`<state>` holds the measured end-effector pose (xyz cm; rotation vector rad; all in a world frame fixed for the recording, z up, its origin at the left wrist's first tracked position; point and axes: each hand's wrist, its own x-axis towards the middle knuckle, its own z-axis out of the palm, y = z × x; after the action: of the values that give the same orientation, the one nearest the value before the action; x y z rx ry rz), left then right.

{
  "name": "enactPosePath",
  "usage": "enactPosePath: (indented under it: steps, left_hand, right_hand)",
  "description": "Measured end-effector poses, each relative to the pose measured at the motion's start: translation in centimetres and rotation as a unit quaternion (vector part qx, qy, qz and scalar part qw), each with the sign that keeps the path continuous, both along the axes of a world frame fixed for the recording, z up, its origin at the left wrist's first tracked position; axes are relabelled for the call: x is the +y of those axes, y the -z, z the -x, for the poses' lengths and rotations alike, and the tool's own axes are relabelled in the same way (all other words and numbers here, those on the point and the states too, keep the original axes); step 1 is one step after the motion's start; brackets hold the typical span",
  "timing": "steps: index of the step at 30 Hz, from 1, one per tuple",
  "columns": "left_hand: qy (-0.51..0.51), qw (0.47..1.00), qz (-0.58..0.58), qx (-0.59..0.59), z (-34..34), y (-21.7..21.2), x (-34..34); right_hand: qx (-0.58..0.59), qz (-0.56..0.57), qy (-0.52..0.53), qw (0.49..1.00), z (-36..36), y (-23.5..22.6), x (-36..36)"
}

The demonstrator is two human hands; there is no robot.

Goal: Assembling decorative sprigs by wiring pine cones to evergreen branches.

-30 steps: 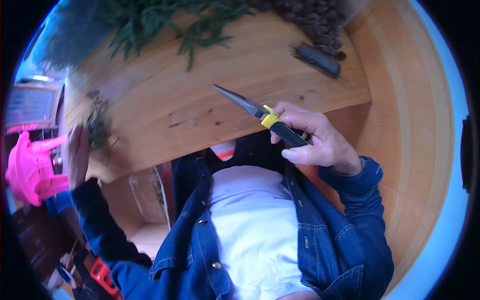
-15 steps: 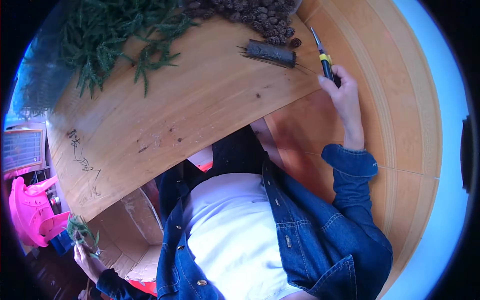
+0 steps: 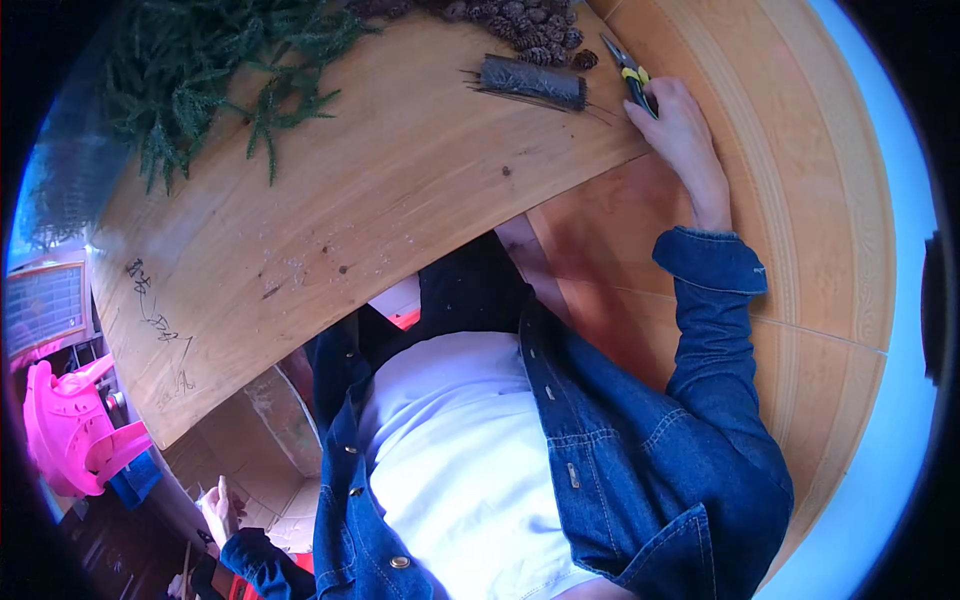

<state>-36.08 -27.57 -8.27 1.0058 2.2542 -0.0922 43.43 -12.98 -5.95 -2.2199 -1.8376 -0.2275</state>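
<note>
In the head view, the right hand point(image 3: 683, 125) grasps 1 pair of long-nosed pliers point(image 3: 633, 74) with grey metal jaws and yellow-and-black handles. The pliers are at the right end of a pale brown wooden table point(image 3: 430, 140), their tip slanting toward the upper left; whether they touch the wood, I cannot tell. The thumb lies along the near side of the handles.

Just left of the pliers lies a dark grey cylindrical bundle point(image 3: 530, 82) with thin wire-like strands sticking out at both ends. Behind it is a heap of brown pine cones point(image 3: 520, 22), with 1 pine cone point(image 3: 586, 60) at its edge, near the plier tip. Green needle-leaved branches point(image 3: 185, 85) cover the table's far left part. Pale specks point(image 3: 290, 270) and dark handwritten marks point(image 3: 158, 318) show on the nearer wood.

The left hand point(image 3: 218, 512) is low at the left, below the table's corner and beside a brown cardboard box point(image 3: 235, 435). At least 1 finger points up; the hand is small and blurred, so I cannot tell whether it grasps anything. Farther left stands a bright pink plastic stool point(image 3: 68, 428). Both sleeves belong to a blue denim jacket point(image 3: 650, 470) worn over a white shirt point(image 3: 450, 430).
</note>
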Motion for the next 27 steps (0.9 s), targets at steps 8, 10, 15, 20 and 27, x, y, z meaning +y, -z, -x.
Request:
enactPosePath:
  steps: [8, 10, 15, 20, 27]
  left_hand:
    - [0.152, 0.969, -0.131, -0.143, -16.7, -9.6, 5.8]
    - [0.247, 0.946, -0.169, -0.125, -19.8, -11.1, 7.3]
    - [0.417, 0.86, -0.256, -0.145, -26.9, -10.7, 14.7]
    - [0.439, 0.821, -0.298, -0.209, -32.1, -10.7, 22.0]
    - [0.51, 0.694, -0.505, -0.058, -37.1, -6.9, 33.9]
  right_hand:
    - [0.059, -0.099, -0.108, 0.987, 2.0, -1.0, -0.6]
    - [0.067, -0.067, -0.171, 0.981, 3.8, -1.3, -0.1]
    - [-0.027, -0.029, -0.189, 0.981, 2.9, -0.3, -0.4]
    - [0.001, 0.026, -0.145, 0.989, 3.9, -2.9, -0.3]
    - [-0.032, 0.054, -0.11, 0.992, 3.5, -5.6, -2.7]
